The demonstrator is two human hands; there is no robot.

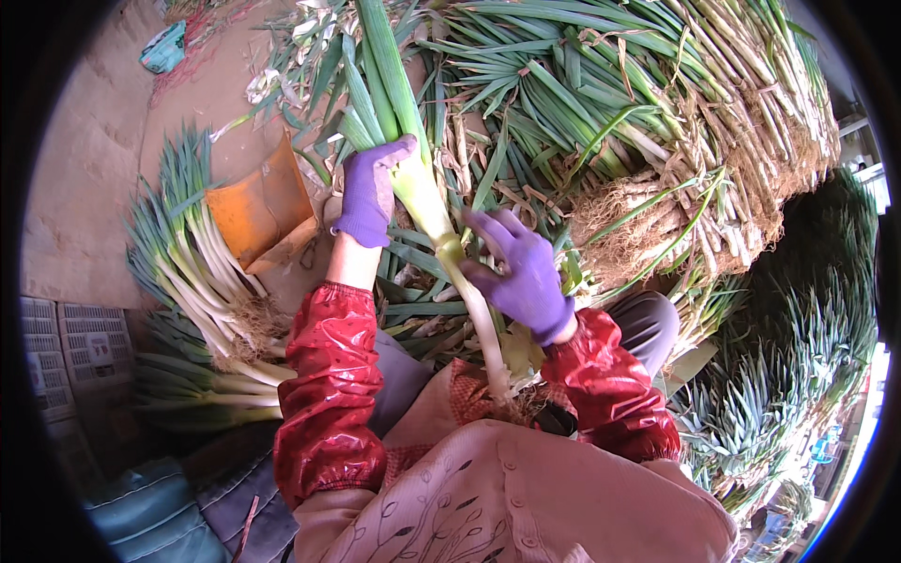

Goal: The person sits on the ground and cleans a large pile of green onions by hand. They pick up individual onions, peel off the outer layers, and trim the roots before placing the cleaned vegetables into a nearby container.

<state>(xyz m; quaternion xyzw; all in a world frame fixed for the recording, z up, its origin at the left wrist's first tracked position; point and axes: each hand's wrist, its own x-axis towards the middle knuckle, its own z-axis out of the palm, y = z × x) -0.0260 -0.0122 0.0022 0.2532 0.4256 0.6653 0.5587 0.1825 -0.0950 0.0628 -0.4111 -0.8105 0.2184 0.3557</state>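
My left hand (373,186), in a purple glove, is closed around the upper stalk of a large green onion (421,193), where the green leaves meet the pale stem. The stalk runs down towards my lap, its roots near the apron. My right hand (517,271), also gloved in purple, is beside the lower stem with its fingers spread; whether the thumb touches the stem I cannot tell. Loose leaves and peelings (422,267) lie beneath and behind the stalk.
Trimmed green onions (204,274) lie at the left by an orange metal piece (264,204). A large heap of untrimmed green onions (746,127) fills the upper right, with more bundles (781,366) beyond. Plastic crates (95,341) stand at the far left; a teal bag (163,48) lies on the floor.
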